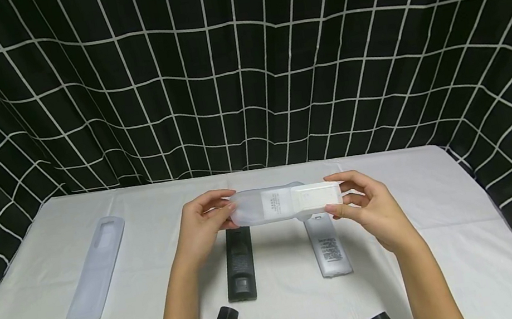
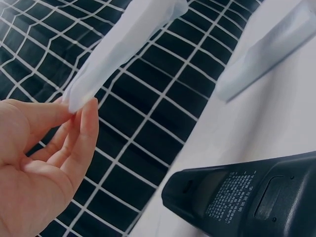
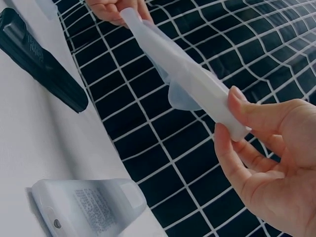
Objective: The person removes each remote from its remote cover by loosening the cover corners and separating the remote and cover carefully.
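Above the table, a white remote control [image 1: 317, 197] sits partly inside a translucent silicone sleeve [image 1: 248, 209], its printed label showing through. My left hand [image 1: 205, 221] pinches the sleeve's left end between thumb and fingers; the left wrist view shows that sleeve tip [image 2: 81, 94] at the fingertips. The bare end of the remote is held by my right hand [image 1: 368, 205], thumb on the near edge and fingers on the far one. In the right wrist view, a loose flap of sleeve [image 3: 182, 97] bulges out beside the remote's middle.
On the white-covered table [image 1: 291, 311], a black remote [image 1: 239, 266] lies face down below my left hand. A pale grey remote [image 1: 331, 251] with printed text lies below the right. Another translucent sleeve [image 1: 94, 274] lies at the left. Behind hangs a black, white-gridded curtain [image 1: 241, 71].
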Demonstrator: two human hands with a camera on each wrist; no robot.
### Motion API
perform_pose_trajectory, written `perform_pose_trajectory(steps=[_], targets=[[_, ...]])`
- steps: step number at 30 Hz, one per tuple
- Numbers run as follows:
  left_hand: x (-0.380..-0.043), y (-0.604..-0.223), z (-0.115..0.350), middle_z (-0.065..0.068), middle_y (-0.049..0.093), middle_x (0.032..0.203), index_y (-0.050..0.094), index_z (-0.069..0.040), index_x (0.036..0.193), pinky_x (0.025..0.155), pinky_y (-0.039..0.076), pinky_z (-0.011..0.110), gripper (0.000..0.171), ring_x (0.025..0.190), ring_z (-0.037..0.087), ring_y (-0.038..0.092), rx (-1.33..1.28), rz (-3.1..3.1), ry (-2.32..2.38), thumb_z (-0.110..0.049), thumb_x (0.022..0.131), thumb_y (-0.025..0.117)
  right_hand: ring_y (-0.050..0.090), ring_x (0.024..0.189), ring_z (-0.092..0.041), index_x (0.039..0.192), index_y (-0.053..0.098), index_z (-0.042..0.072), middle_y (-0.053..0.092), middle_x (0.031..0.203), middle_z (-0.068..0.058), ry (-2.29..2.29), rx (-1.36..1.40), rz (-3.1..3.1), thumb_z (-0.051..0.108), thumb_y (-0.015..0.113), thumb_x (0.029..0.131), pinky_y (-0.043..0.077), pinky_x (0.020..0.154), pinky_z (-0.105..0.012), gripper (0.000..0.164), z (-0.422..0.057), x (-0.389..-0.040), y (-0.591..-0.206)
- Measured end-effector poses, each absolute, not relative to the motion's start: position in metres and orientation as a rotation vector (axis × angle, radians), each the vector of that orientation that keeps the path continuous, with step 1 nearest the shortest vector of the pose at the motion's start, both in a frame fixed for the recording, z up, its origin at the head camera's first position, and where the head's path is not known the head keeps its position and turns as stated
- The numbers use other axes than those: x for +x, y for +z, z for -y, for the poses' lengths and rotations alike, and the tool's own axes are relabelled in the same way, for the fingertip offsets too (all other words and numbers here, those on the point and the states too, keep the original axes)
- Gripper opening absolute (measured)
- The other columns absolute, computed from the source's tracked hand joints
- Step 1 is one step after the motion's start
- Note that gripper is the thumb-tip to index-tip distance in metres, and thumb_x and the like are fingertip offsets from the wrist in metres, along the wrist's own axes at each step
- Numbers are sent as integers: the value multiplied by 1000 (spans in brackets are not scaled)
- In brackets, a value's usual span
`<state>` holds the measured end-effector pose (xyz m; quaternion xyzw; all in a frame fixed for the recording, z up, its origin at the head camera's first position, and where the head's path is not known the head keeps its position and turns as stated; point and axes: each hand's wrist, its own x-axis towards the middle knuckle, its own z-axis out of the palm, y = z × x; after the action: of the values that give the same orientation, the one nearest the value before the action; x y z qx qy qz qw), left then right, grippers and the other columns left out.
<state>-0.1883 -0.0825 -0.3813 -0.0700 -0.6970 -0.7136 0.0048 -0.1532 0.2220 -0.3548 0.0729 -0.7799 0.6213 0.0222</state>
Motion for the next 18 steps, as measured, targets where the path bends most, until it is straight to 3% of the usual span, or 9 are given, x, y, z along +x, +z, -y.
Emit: perform_pose_trajectory(steps=[9, 18], targets=[[-188, -382, 85, 11, 68, 95, 69, 12, 123, 67, 63, 25, 27, 70, 11, 69, -226, 2171, -2224, 9, 96, 67, 68, 83, -10, 139, 58, -8, 59, 110, -9, 1907, 214, 2426, -12, 77, 87, 63, 76, -27, 55, -224, -152, -354], [-190, -382, 87, 13, 67, 95, 69, 14, 122, 67, 63, 25, 27, 70, 10, 68, -210, 2164, -2244, 10, 96, 67, 69, 84, -11, 138, 58, -7, 59, 111, -9, 1908, 199, 2422, -11, 78, 86, 63, 77, -28, 55, -225, -153, -353]])
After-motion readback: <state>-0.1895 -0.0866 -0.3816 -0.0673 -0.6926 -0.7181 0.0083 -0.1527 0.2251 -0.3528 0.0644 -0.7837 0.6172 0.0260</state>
